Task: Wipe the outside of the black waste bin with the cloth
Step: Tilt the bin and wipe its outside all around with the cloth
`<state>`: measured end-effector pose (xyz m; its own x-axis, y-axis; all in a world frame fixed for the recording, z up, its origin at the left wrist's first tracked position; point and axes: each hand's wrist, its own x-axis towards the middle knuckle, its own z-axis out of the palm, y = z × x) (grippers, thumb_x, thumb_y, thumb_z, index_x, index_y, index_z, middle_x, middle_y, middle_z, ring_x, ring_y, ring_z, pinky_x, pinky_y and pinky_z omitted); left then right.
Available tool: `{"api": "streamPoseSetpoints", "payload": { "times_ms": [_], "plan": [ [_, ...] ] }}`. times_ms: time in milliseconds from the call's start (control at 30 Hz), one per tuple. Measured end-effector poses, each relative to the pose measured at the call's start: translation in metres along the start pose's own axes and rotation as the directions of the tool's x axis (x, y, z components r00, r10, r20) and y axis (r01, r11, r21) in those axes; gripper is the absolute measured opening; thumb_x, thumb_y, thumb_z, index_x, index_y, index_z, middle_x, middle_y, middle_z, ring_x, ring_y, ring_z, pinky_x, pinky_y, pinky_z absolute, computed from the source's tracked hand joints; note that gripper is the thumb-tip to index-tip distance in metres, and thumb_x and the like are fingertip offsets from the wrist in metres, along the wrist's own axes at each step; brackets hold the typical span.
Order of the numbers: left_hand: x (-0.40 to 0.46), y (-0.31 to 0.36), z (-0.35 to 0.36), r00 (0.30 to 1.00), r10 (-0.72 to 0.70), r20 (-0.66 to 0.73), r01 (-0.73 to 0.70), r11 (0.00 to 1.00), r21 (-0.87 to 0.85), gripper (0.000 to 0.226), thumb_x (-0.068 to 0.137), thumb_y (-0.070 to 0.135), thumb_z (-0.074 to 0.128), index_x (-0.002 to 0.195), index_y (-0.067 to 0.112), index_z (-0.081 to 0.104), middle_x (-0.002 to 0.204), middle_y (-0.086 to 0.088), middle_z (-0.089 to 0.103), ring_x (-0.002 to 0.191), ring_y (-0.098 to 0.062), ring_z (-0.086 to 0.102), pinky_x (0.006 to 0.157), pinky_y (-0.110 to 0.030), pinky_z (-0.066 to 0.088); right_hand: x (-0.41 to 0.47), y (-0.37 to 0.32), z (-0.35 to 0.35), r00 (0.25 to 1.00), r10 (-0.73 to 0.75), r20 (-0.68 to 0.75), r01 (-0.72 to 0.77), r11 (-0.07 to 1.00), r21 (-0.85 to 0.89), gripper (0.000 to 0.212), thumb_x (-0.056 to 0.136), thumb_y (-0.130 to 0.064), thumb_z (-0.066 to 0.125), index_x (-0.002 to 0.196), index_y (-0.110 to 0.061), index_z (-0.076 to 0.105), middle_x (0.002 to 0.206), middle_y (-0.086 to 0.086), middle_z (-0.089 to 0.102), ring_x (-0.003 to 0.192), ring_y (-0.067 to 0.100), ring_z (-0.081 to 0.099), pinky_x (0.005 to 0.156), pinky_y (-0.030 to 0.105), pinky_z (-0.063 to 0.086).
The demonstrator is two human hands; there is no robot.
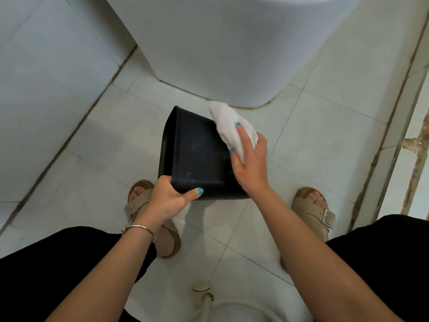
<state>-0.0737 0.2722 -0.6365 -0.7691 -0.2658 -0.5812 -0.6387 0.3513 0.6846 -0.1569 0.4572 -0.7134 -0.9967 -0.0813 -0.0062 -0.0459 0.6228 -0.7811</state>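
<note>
The black waste bin [197,154] is tipped on its side above the tiled floor, one flat side facing up at me. My left hand [169,201] grips the bin's near lower-left corner, thumb on the top face. My right hand [249,163] holds a crumpled white cloth [229,126] against the bin's right edge, with part of the cloth sticking up past the far corner. Faint smudges show on the bin's upper face.
A white toilet base [220,54] stands just beyond the bin. A tiled wall [46,89] rises at the left. A raised threshold [399,135] runs along the right. My sandalled feet [313,208] flank the bin, and a white hose [209,303] lies near me.
</note>
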Motion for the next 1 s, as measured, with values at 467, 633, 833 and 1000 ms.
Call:
{"api": "streamPoseSetpoints", "payload": {
  "times_ms": [467,633,833,1000],
  "plan": [
    [0.006,0.027,0.01,0.99,0.128,0.067,-0.141,0.954,0.265,0.026,0.075,0.032,0.083,0.088,0.018,0.065,0.084,0.005,0.067,0.084,-0.018,0.064,0.076,-0.032,0.055,-0.001,-0.044,0.006,0.972,0.191,-0.138,-0.16,0.965,0.206,0.067,0.091,-0.024,0.056,0.149,-0.041,0.028,0.133,0.003,0.026,0.12,0.026,0.042,0.107,0.041,0.042],
    [0.003,0.024,0.011,0.981,0.178,0.074,-0.191,0.951,0.244,0.025,0.068,0.04,0.079,0.082,0.021,0.07,0.078,0.003,0.071,0.081,-0.019,0.068,0.076,-0.041,0.058,-0.008,-0.065,0.005,0.994,-0.103,-0.019,0.105,0.983,0.148,0.066,0.091,-0.023,0.056,0.15,-0.037,0.03,0.139,0.007,0.025,0.126,0.021,0.033,0.114,0.035,0.031],
    [0.001,0.022,0.011,0.986,0.151,0.072,-0.165,0.951,0.26,0.022,0.079,0.029,0.08,0.089,0.025,0.061,0.082,0.013,0.062,0.081,-0.011,0.061,0.069,-0.024,0.051,0.007,-0.023,-0.003,0.987,0.14,-0.081,-0.126,0.98,0.155,0.065,0.093,-0.023,0.053,0.149,-0.042,0.027,0.138,0.006,0.027,0.121,0.027,0.044,0.106,0.035,0.041],
    [0.003,0.021,0.014,0.989,0.127,0.08,-0.144,0.955,0.259,0.025,0.079,0.029,0.08,0.093,0.024,0.06,0.083,0.013,0.061,0.08,-0.009,0.059,0.072,-0.023,0.048,0.011,-0.031,0.001,0.98,0.177,-0.094,-0.164,0.978,0.133,0.067,0.092,-0.023,0.055,0.148,-0.044,0.026,0.139,0.007,0.027,0.121,0.029,0.042,0.105,0.04,0.044]
  ]
}}
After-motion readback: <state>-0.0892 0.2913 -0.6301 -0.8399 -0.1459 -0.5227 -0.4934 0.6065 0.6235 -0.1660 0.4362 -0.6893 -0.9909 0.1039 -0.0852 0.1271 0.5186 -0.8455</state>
